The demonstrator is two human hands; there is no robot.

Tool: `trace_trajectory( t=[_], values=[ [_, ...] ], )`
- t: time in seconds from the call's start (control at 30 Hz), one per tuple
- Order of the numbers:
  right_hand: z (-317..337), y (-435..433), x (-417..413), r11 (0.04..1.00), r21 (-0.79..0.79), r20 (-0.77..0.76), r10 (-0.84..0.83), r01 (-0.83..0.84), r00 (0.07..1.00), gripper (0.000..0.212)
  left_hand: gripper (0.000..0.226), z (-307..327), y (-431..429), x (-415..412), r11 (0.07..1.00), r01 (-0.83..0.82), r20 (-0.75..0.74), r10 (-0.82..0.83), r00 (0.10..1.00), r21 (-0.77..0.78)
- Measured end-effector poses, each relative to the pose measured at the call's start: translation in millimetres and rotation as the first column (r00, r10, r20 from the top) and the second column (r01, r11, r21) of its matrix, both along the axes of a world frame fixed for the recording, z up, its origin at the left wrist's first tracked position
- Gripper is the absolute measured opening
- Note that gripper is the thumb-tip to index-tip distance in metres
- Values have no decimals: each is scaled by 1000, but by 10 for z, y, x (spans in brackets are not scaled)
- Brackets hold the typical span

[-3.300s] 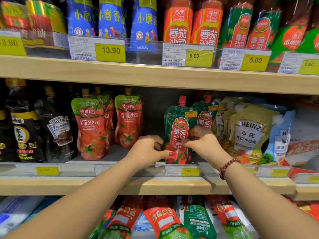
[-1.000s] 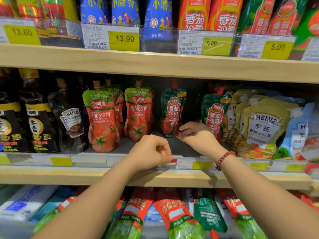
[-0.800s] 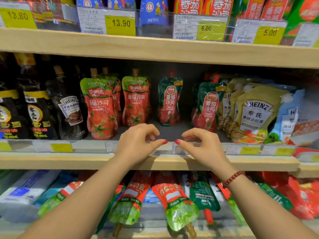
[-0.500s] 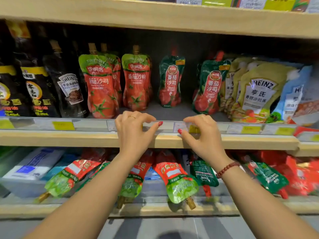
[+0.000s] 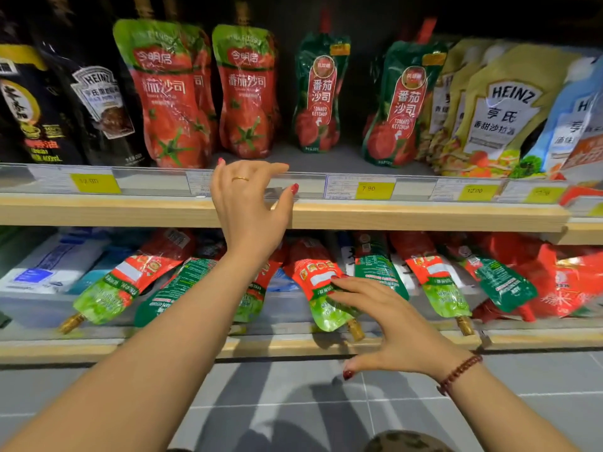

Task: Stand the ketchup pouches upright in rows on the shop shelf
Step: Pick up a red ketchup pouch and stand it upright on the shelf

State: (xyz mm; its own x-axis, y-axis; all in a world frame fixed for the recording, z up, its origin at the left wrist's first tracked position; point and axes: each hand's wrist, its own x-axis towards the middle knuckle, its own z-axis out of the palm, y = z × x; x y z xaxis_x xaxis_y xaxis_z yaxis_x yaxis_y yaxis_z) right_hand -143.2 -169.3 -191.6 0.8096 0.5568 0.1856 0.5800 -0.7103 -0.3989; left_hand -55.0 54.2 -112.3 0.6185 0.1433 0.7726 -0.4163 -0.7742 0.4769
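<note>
Green "TOMATO KETCHUP" pouches [image 5: 319, 93] stand upright; left hand [image 5: 249, 207] and right hand [image 5: 388, 324] grips released

Your left hand [image 5: 249, 203] hovers spread and empty at the front edge of the upper shelf [image 5: 424, 215], where two dark green ketchup pouches [image 5: 319, 93] stand upright beside two red ones [image 5: 169, 96]. Your right hand [image 5: 388, 324] reaches flat toward the lower shelf [image 5: 538, 340], fingertips [image 5: 339, 282] touching a red-and-green pouch [image 5: 321, 288] lying spout-forward among others.
</note>
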Motion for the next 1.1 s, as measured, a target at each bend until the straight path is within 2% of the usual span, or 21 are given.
trace_trajectory(
  t=[0.07, 0.13, 0.23, 0.43, 0.57, 0.67, 0.77, 0.83, 0.87, 0.9, 0.97, 1.03, 1.1],
  values=[
    [-51, 35, 16, 1000, -21, 43, -12, 13, 999, 70, 26, -2, 3, 2, 1000, -1, 0, 1, 1000, 0],
    [-92, 57, 38, 1000, 0, 154, -15, 15, 988, 50, 26, -2, 2, 0, 1000, -3, 0, 3, 1000, 2],
    [-105, 73, 70, 1000, 14, 261, 5, -9, 965, 45, 26, -2, 6, -5, 1000, -5, 0, 5, 1000, 11],
    [55, 173, 120, 993, 51, 382, 81, -109, 920, 33, 26, 2, 17, -5, 1000, 8, -2, -8, 1000, 14],
    [271, 240, 194, 970, 227, 458, -26, -89, 888, 29, 26, 8, 14, -7, 1000, 16, 2, -16, 1000, 6],
    [457, 311, 272, 947, 321, 472, -148, -13, 869, 28, 27, 22, 20, -6, 1000, 18, -24, -18, 1000, 5],
    [650, 368, 345, 845, 525, 335, -315, 101, 888, 14, 27, 46, 56, -10, 1000, 28, -61, -27, 998, 12],
    [782, 387, 410, 764, 624, 193, -352, 162, 916, 29, 25, 96, 100, -14, 999, 49, -62, -49, 997, 8],
    [847, 396, 438, 735, 651, 130, -355, 190, 926, 34, 25, 136, 123, -16, 997, 73, -60, -72, 996, 3],
    [907, 402, 471, 701, 681, 65, -344, 211, 937, 30, 24, 181, 147, -18, 994, 113, -63, -113, 992, -8],
    [1032, 414, 531, 618, 744, -73, -302, 254, 950, 13, 22, 279, 179, -32, 971, 235, -80, -239, 968, -52],
    [1181, 435, 574, 509, 810, -188, -244, 291, 951, 10, 23, 369, 174, -65, 920, 376, -88, -386, 918, -111],
    [1375, 460, 624, 424, 865, -201, -193, 267, 960, 14, 31, 438, 142, -98, 838, 499, -83, -526, 847, -219]
  ],
)
